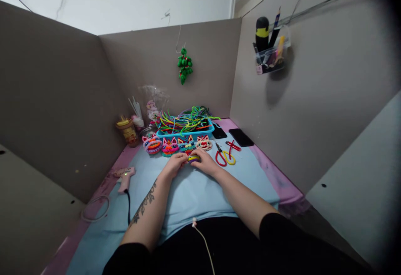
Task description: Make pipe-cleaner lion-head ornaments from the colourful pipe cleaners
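Note:
Both hands meet over the light blue cloth, just in front of a row of colourful fuzzy animal heads. A small yellow and purple fuzzy piece is between them. My right hand has its fingers wrapped round this piece. At the piece's left end, my left hand pinches with thumb and fingers together; what is in that pinch is too small to make out. Behind the hands stand a purple and orange head, a pink one, a teal one and a cream and red one.
A blue basket of coloured fuzzy stems is at the back. Red and yellow scissors, red-handled pliers and a black phone lie right. A pink glue gun with its cable lies left, near a brown cup.

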`<state>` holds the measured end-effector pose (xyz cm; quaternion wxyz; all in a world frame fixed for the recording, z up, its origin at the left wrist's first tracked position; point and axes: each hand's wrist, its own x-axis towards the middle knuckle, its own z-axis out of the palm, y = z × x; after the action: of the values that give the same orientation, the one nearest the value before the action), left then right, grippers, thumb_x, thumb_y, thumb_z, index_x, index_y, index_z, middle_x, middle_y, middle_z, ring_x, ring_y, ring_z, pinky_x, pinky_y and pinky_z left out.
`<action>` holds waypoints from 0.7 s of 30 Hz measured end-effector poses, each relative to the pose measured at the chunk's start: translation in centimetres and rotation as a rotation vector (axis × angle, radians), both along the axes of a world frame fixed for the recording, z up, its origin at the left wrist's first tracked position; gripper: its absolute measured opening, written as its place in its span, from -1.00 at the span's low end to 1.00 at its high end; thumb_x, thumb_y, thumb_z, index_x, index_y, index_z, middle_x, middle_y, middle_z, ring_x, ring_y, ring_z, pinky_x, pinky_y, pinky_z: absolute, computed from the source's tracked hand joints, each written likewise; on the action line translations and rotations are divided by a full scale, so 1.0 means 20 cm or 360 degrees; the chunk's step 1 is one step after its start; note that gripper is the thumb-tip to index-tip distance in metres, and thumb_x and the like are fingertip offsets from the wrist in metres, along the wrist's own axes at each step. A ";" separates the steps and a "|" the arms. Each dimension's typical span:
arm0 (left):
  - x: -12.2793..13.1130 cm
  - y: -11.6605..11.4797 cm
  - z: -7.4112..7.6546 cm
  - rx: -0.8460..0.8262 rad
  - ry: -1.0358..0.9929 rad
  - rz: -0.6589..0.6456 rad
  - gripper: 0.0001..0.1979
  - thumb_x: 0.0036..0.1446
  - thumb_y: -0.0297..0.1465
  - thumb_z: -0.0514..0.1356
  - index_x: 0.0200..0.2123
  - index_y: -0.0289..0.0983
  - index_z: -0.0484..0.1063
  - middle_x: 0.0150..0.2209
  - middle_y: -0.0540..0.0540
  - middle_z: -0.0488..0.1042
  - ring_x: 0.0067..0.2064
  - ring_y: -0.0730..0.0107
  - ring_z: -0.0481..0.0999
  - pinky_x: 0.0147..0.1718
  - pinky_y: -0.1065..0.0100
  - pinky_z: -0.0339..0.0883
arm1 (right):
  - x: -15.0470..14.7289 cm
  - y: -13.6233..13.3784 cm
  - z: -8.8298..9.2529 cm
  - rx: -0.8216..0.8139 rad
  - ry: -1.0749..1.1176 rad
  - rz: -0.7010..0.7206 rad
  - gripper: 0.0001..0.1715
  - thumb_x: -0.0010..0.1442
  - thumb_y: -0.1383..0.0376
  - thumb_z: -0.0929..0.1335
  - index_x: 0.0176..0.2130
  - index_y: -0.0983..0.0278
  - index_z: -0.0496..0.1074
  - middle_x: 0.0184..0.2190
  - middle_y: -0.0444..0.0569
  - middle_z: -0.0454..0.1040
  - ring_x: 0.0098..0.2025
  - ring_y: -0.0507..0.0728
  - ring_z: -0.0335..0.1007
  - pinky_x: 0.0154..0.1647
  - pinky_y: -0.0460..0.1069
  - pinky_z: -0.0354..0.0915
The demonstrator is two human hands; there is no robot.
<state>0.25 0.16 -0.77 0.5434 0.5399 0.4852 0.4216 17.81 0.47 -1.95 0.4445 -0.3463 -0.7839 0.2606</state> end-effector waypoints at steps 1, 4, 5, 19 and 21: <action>-0.01 0.01 0.00 -0.0032 -0.0007 -0.0033 -0.73 -0.19 -0.22 0.27 -0.54 -0.32 0.36 -0.66 0.07 0.26 -0.66 0.62 0.12 -0.66 0.49 -0.09 | 0.00 0.00 0.00 0.0003 0.0004 -0.0004 -0.70 -0.05 0.34 0.39 -0.23 0.19 0.41 -0.26 -0.08 0.35 -0.14 0.14 0.25 -0.06 0.05 0.19; -0.04 0.02 -0.01 -0.0074 0.0002 -0.0122 -0.75 -0.22 -0.26 0.28 -0.50 -0.32 0.38 -0.65 0.07 0.28 -0.67 0.63 0.12 -0.67 0.50 -0.13 | 0.00 0.01 -0.01 0.0003 0.0013 -0.0007 -0.82 0.00 0.31 0.38 -0.29 0.21 0.42 -0.35 -0.10 0.35 -0.24 0.11 0.25 -0.16 0.01 0.20; -0.05 0.02 0.00 -0.0074 0.0017 -0.0142 -0.75 -0.21 -0.27 0.28 -0.49 -0.32 0.39 -0.65 0.06 0.29 -0.67 0.63 0.12 -0.67 0.50 -0.13 | 0.00 0.01 -0.01 0.0003 0.0016 -0.0005 -0.84 0.01 0.31 0.38 -0.31 0.21 0.42 -0.37 -0.11 0.34 -0.27 0.10 0.25 -0.20 0.00 0.19; -0.08 0.04 0.01 0.0466 0.0587 -0.0253 -0.79 -0.06 -0.28 0.18 -0.51 -0.34 0.46 -0.59 0.01 0.37 -0.53 0.49 0.25 -0.52 0.44 0.07 | 0.00 0.01 -0.02 -0.0020 -0.0012 0.0013 -0.86 0.02 0.36 0.36 -0.32 0.20 0.45 -0.38 -0.11 0.33 -0.30 0.09 0.27 -0.24 0.00 0.21; -0.09 0.04 -0.01 0.0397 0.0535 -0.0318 -0.78 -0.06 -0.28 0.18 -0.46 -0.34 0.46 -0.59 0.02 0.34 -0.55 0.51 0.21 -0.54 0.45 0.03 | 0.00 0.01 -0.02 -0.0023 -0.0024 0.0010 -0.86 0.01 0.37 0.36 -0.33 0.21 0.45 -0.38 -0.10 0.33 -0.30 0.09 0.28 -0.24 0.00 0.21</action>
<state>-1.65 0.97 -0.90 0.4231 0.7110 0.4570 0.3266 17.82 0.67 -2.43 0.4355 -0.3490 -0.7863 0.2649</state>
